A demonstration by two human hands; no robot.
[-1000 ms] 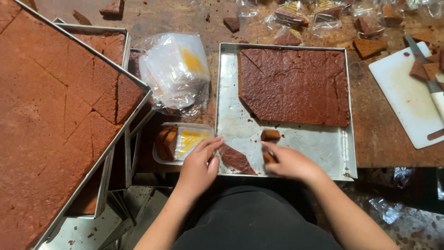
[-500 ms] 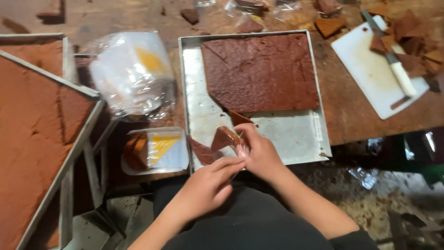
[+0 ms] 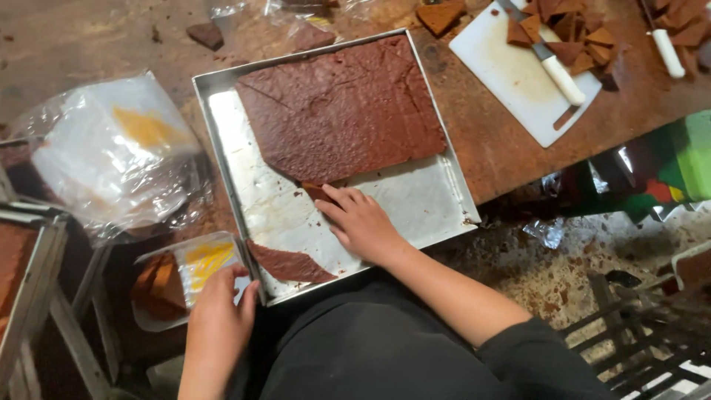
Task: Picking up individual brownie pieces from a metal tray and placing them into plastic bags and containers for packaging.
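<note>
A small brown cake piece (image 3: 317, 192) lies on the paper lining of the metal baking tray (image 3: 222, 159), right at the lower edge of the big brown cake slab (image 3: 342, 111) that fills the tray's far half. The right hand (image 3: 361, 222) lies flat on the lining with its fingers spread loosely, the fingertips touching that small piece; it grips nothing. Nearer the person, a flat curved offcut (image 3: 287, 264) of the same cake sits in the tray's near left corner, apart from the slab.

The left hand (image 3: 220, 318) is just outside the tray's near left corner, fingers curled over the edge of a clear plastic packet (image 3: 185, 278) that holds orange-brown pieces and a yellow card. Whether it grips the packet or only rests on it I cannot tell.

Farther left on the brown desk (image 3: 503, 144) sits a bundle of clear plastic bags (image 3: 111, 159) with a yellow patch showing through. At the far right a white cutting board (image 3: 511, 81) carries a white-handled knife (image 3: 552, 67) and a heap of triangular cake pieces (image 3: 570, 33). A second white-handled knife (image 3: 666, 48) lies beyond it. Another tray of cake (image 3: 15, 255) shows at the left edge.
</note>
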